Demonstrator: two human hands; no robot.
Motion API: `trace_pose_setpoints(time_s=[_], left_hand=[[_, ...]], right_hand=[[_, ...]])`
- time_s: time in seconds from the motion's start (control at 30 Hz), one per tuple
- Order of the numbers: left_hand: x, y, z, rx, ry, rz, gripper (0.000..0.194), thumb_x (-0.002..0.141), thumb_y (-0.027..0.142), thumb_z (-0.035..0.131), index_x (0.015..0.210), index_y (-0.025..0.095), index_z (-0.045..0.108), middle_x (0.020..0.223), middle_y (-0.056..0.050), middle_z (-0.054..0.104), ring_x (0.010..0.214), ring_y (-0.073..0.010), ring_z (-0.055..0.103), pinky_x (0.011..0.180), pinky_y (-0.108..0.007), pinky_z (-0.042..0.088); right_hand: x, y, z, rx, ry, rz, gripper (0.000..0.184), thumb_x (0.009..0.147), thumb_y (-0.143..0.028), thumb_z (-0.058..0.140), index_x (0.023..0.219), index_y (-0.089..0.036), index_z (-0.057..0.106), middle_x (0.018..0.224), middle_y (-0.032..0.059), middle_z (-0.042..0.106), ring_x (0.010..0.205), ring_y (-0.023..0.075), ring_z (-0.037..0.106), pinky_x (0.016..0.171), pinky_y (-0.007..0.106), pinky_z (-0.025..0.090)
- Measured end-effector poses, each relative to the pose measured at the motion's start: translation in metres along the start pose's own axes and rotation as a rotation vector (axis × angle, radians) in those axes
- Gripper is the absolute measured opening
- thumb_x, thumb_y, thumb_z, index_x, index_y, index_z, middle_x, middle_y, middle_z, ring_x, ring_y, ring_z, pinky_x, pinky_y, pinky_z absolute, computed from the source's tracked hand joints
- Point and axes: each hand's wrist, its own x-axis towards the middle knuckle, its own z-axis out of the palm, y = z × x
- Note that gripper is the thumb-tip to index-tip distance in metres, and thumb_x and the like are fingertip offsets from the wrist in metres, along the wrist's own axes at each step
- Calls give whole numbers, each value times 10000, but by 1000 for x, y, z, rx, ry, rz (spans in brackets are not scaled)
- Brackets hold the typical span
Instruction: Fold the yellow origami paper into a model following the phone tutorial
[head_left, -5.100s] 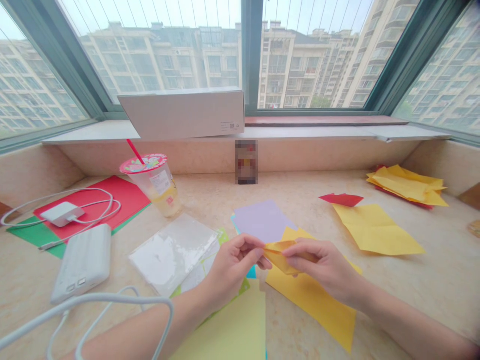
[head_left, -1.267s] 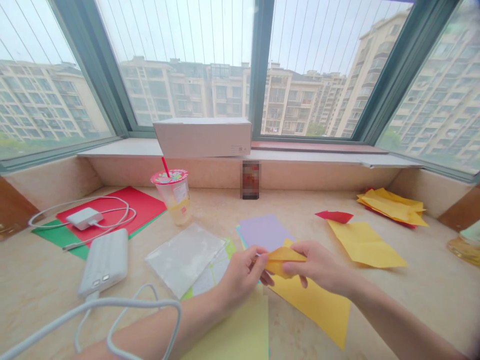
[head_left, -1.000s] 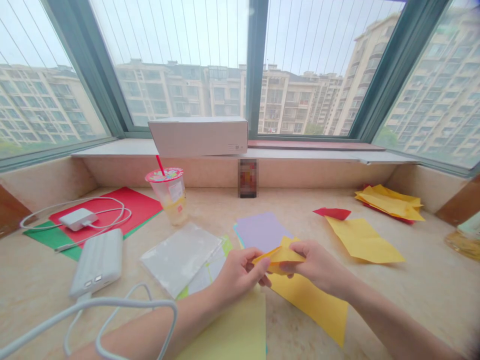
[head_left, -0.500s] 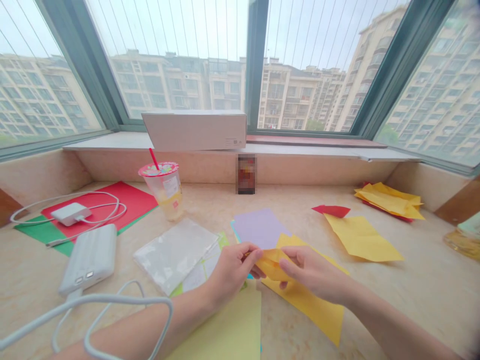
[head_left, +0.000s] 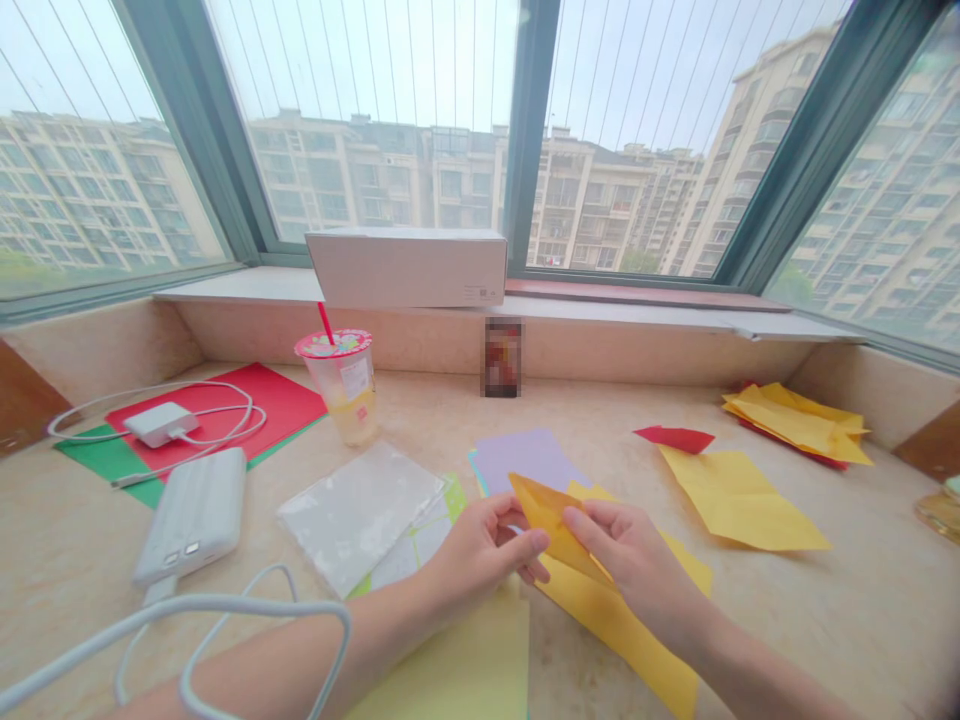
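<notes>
A folded piece of yellow paper (head_left: 551,508), pointed at its upper left, is held up above the work surface. My right hand (head_left: 634,550) pinches its right part, thumb on the near face. At its left edge is my left hand (head_left: 487,540), fingers curled partly behind the paper and thumb in front; how firmly it grips is hard to see. Below the hands lies a larger yellow sheet (head_left: 637,620), partly covered by the right hand. A purple sheet (head_left: 529,458) lies just beyond them, and a pale yellow sheet (head_left: 465,660) is under my left forearm.
On the left are a clear plastic sleeve (head_left: 364,515), a drink cup (head_left: 349,395), a white power bank (head_left: 195,515) with cables, and red paper (head_left: 277,400). To the right lie a yellow sheet (head_left: 742,500), a red folded piece (head_left: 675,438) and stacked yellow papers (head_left: 799,420).
The folded yellow paper has been turned so its point faces up and left. My left thumb and fingers have shifted lower along its edge. The whole view has moved slightly.
</notes>
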Motion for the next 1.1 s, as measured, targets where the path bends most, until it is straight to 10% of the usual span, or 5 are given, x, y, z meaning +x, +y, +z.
trace_pose_setpoints(time_s=[0.37, 0.73, 1.1], left_hand=[[2, 2, 0, 95, -62, -30, 349, 907, 453, 666, 1038, 138, 738, 868, -76, 743, 669, -154, 680, 598, -231, 526], [5, 1, -2, 77, 162, -18, 366, 892, 498, 668, 873, 134, 631, 679, -25, 696, 532, -129, 639, 499, -212, 498], [4, 0, -3, 57, 17, -21, 370, 871, 484, 704, 943, 129, 628, 758, -38, 686, 572, -126, 634, 536, -228, 528]], right_hand=[[1, 2, 4, -104, 52, 0, 424, 897, -596, 610, 839, -213, 781, 826, 48, 755, 798, 240, 656, 741, 331, 480], [5, -3, 2, 22, -33, 44, 293, 912, -474, 639, 909, -206, 757, 834, 13, 734, 806, 186, 652, 764, 285, 488], [6, -4, -2, 45, 15, 76, 284, 923, -452, 638, 991, -190, 725, 738, -1, 680, 661, 142, 632, 672, 276, 455]])
